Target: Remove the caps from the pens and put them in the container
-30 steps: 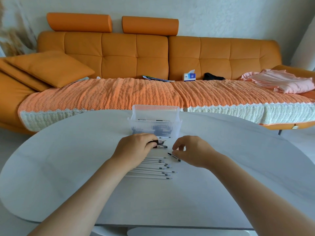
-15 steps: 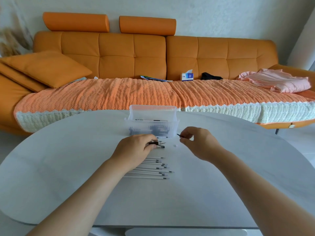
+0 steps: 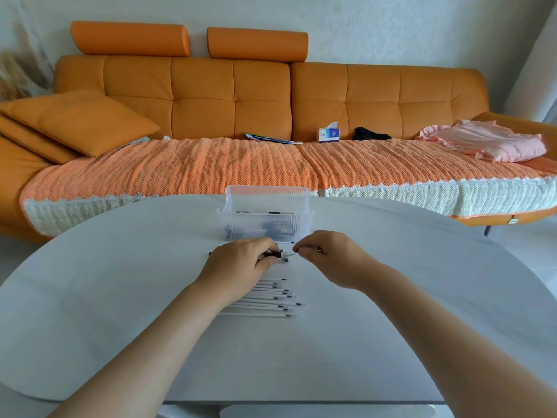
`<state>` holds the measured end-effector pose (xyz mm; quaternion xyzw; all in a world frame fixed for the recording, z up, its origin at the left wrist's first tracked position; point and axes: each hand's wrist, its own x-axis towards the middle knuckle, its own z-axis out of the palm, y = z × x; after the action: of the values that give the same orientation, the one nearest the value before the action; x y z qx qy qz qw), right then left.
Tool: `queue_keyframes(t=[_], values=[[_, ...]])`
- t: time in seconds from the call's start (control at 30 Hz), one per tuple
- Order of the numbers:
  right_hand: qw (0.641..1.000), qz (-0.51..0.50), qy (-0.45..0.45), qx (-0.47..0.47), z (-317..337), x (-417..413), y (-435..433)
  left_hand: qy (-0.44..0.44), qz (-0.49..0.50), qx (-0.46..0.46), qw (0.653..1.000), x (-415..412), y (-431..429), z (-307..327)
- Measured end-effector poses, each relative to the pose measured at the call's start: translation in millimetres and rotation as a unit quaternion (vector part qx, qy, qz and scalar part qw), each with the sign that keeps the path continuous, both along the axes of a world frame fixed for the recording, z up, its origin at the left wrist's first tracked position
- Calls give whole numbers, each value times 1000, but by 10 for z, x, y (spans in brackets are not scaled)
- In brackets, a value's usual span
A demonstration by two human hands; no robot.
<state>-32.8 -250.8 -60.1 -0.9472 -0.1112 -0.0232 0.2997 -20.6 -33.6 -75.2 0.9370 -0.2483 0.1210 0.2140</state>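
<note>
A person's two bare forearms reach forward over a white oval table (image 3: 120,297), seen from a head-worn camera. The left hand (image 3: 241,265) lies knuckles up with its fingers curled round a dark-gripped pen (image 3: 275,254), which points to the right, close to the tabletop. The right hand (image 3: 328,257) sits just beside it, fingers curled, with thumb and forefinger brought together right at the pen's tip. Whether they pinch a cap there is too small to tell. The two hands are close but not touching. Just beyond them stands the container (image 3: 265,194), a clear ribbed plastic box near the table's far edge, with small dark pieces showing through its front wall and a thin pen lying across it. Nearer the person, partly under the left wrist, a row of pens (image 3: 271,303) with white barrels lies side by side, tips to the right. Behind the table runs an orange sofa (image 3: 229,95) with a woven orange throw, a loose cushion (image 3: 78,119) at the left, a tissue box (image 3: 328,135) in the middle and a pink garment (image 3: 488,143) at the right.
</note>
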Motion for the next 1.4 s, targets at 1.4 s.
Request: queue_keyframes(t=[1.4], values=[[996, -19, 21, 86, -61, 65, 433, -52, 8, 34, 998, 124, 402, 169]])
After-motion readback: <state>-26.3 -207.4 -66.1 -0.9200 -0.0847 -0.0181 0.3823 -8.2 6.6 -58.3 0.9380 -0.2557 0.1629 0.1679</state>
